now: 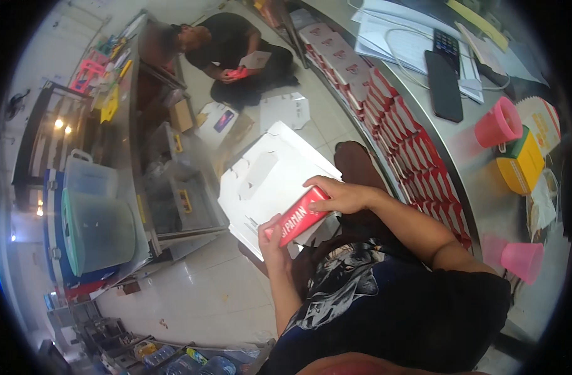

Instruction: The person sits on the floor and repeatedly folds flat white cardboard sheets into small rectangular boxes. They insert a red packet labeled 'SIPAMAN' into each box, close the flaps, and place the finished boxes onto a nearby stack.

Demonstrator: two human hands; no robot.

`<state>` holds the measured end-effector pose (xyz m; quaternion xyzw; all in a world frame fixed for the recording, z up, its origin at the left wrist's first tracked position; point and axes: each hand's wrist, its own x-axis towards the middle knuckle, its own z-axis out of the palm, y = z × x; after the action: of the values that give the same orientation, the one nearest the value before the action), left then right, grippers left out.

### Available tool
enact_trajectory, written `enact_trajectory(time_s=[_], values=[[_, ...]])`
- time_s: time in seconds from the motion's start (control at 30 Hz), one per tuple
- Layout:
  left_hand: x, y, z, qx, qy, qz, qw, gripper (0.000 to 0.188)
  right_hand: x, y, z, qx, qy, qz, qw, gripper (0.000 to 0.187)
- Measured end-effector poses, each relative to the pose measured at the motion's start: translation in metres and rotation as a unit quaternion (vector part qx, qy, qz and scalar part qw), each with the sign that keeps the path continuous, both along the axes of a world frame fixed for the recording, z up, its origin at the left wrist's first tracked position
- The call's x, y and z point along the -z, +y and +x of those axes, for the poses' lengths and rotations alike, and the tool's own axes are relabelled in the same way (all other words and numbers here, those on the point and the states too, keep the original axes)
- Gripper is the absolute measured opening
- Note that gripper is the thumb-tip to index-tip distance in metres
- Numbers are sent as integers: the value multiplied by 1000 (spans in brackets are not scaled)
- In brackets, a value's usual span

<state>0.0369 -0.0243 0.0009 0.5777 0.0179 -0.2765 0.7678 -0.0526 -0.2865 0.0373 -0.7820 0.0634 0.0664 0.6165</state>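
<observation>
A large white cardboard box blank (283,156) with cut slots and flaps lies across my lap. At its near edge is a red panel (298,217) with white lettering; I cannot tell whether it is a folded-up side of the blank. My left hand (275,245) grips the panel's left end, thumb over the top. At the other end, my right hand (341,195) closes on it, fingers along the upper edge and thumb on the red face.
Ahead on the floor sits another person (233,47) holding a red and white piece of cardboard. Flat white sheets (284,112) lie nearby. Stacked red and white boxes (398,125) line the right, beneath a counter with a phone (444,86) and pink cups (498,122). Shelving (186,181) stands left.
</observation>
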Motion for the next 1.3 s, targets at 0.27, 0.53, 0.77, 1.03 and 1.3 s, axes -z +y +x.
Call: enact_trajectory(time_s=[0.27,0.53,0.77,1.03,1.3], values=[[-10,9,7,-17,-58,0,998,45,5,15,8,38,14,108,993,51],[-26,-7,5,33,35,-90,995,73,-7,25,17,315,-211,-220,899,66],[-43,-50,1,85,42,-123,988,70,-13,60,-4,196,-285,-336,876,75],[-45,-82,71,38,-49,9,998,75,45,8,11,381,-103,-288,872,80],[-17,-237,166,186,-83,39,978,63,102,-56,25,334,264,-482,766,82]])
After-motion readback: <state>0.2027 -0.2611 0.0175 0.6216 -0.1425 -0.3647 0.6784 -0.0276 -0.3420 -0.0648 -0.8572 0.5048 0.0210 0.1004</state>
